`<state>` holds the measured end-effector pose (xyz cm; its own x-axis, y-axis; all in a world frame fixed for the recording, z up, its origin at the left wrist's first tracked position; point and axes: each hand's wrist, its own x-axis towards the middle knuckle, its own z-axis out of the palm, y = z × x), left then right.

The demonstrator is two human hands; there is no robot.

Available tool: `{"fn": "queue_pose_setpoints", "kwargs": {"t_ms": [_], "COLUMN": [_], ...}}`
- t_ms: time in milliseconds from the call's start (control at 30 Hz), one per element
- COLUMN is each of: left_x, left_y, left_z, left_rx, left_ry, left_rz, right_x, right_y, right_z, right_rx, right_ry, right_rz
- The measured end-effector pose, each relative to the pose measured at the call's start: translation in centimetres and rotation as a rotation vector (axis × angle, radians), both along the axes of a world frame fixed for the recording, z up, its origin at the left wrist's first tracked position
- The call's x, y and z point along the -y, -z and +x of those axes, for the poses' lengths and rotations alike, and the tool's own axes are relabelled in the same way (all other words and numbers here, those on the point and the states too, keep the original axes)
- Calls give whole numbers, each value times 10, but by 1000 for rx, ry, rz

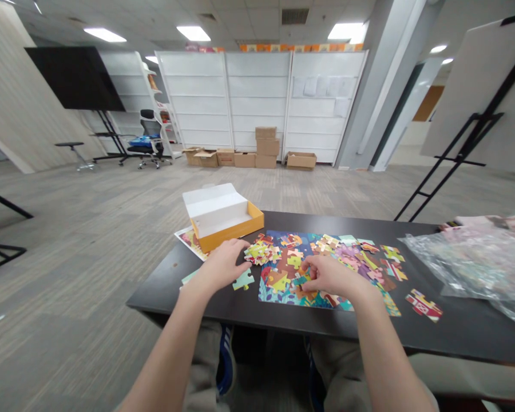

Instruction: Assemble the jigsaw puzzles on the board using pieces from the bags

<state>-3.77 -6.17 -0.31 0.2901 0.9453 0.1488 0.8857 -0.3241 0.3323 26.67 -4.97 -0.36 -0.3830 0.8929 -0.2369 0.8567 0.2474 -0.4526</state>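
Note:
My left hand [226,263] is over the table's left part, thumb and fingers apart, beside a heap of small puzzle pieces [262,250]. Just below its thumb lies a pale green puzzle piece [243,280]. My right hand [326,274] is over the colourful puzzle picture [278,294], its fingers bent toward the surface; whether they hold a piece is too small to make out. Loose pieces in yellow, purple and brown [354,256] are scattered over the picture. A red and white cluster of pieces [424,305] lies on the dark table to the right.
An open yellow box [232,232] with a white inside stands at the table's [175,286] back left, partly on a printed sheet [191,240]. Clear plastic bags [476,269] cover the right side. Beyond are cardboard boxes [266,147] and an office chair [148,137].

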Motion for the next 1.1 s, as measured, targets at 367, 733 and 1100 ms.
{"fn": "queue_pose_setpoints", "kwargs": {"t_ms": [367,733,1100], "left_x": [-29,-35,-32], "left_y": [4,5,-1], "left_z": [55,49,56], "left_rx": [-122,-94,-192], "left_ry": [-78,-48,-70], "left_rz": [-124,-115,-139], "right_x": [6,9,9], "right_y": [3,1,-12], "right_z": [7,8,3], "right_rx": [-72,-100,-171], "right_ry": [23,26,14], "right_rz": [-9,24,67]}}
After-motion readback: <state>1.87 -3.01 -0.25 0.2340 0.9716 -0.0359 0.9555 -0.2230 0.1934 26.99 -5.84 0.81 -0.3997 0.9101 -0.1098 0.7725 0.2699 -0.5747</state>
